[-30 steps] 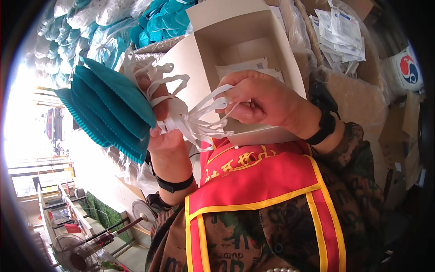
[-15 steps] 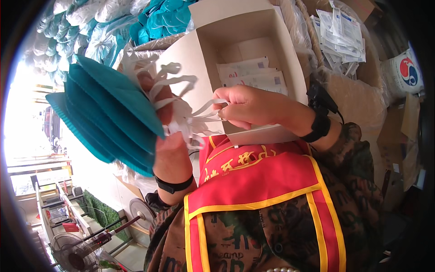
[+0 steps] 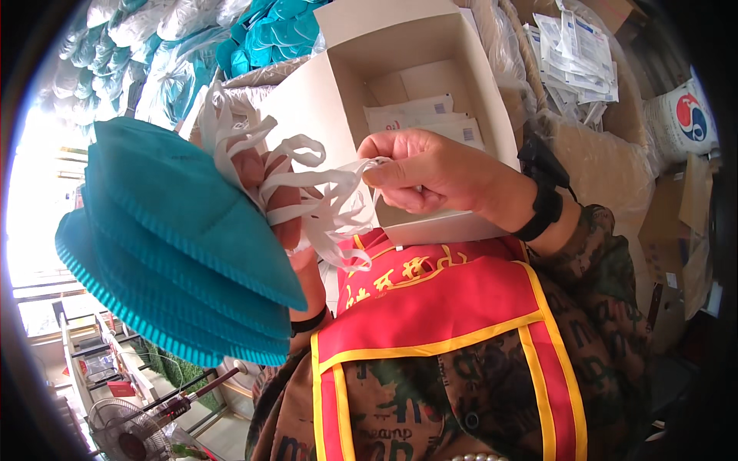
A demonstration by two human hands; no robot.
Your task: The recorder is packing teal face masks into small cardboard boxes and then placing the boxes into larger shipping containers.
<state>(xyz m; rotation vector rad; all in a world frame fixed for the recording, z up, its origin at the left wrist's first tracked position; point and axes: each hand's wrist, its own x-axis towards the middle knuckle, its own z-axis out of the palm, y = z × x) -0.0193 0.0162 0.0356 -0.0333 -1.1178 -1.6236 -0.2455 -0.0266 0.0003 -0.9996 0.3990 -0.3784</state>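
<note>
A fanned bunch of teal face masks [image 3: 192, 223] hangs from my left hand [image 3: 281, 201], whose fingers are wrapped round their white straps. The masks cover much of that hand and wrist. Loose white ear loops [image 3: 327, 188] spread out between my two hands. My right hand [image 3: 430, 170] pinches one of these straps between thumb and forefinger, the other fingers curled. Just beyond my hands stands an open cardboard box [image 3: 419, 54], with several flat white packets [image 3: 430, 117] lying in its bottom.
Teal masks [image 3: 280, 34] are heaped at the back, beside clear bags of masks [image 3: 146, 38] on the left. A plastic-lined carton of white packets [image 3: 576, 54] stands at the back right, near a white sack [image 3: 684, 119]. A fan [image 3: 127, 430] is at lower left.
My left hand has turned the masks, which now hang lower and further left with their faces more in view. My right hand still pinches a strap, its fingers a little more curled.
</note>
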